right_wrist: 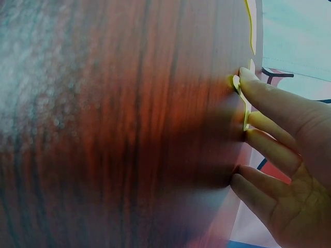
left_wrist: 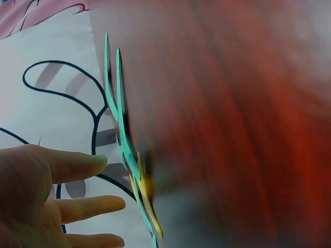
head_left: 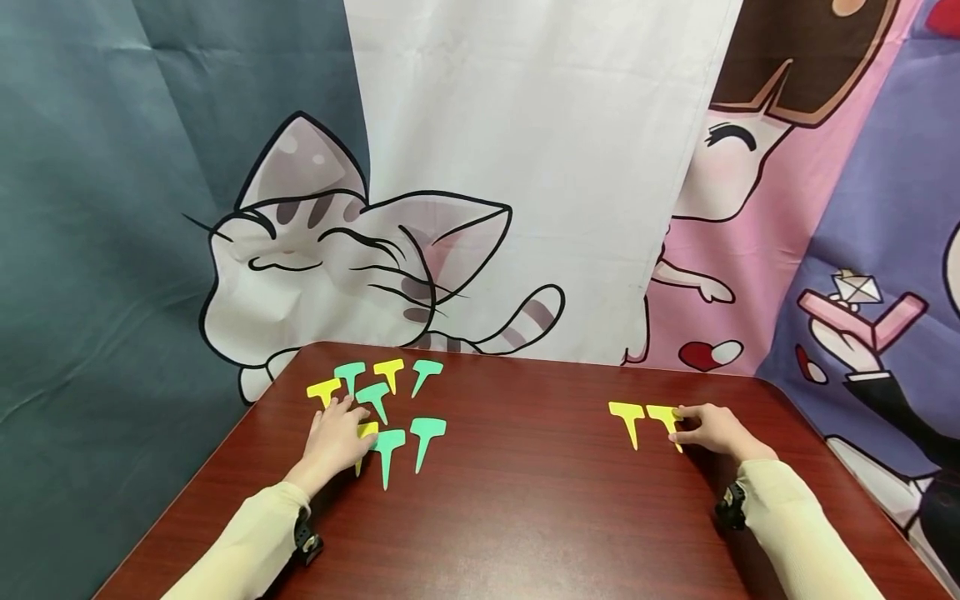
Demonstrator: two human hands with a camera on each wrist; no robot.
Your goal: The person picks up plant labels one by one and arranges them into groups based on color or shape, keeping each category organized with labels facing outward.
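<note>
Several T-shaped plant labels, yellow and green, lie in a loose group on the left of the table. In the head view my left hand (head_left: 334, 435) is over this group, and it partly hides a yellow label (head_left: 367, 430) beside a green label (head_left: 388, 442). The left wrist view shows that hand's fingers (left_wrist: 90, 205) straight and apart, holding nothing. At the right, my right hand (head_left: 716, 429) pinches a yellow plant label (head_left: 660, 414) at its right edge, thumb (right_wrist: 266, 95) and fingertips against it. A second yellow label (head_left: 626, 411) lies just left of it.
The dark red wooden table (head_left: 517, 483) runs back to a printed cloth backdrop (head_left: 540, 167) with a cartoon cat. More green labels (head_left: 427, 428) lie right of the left hand, others behind it. Each wrist wears a black strapped device (head_left: 306, 537).
</note>
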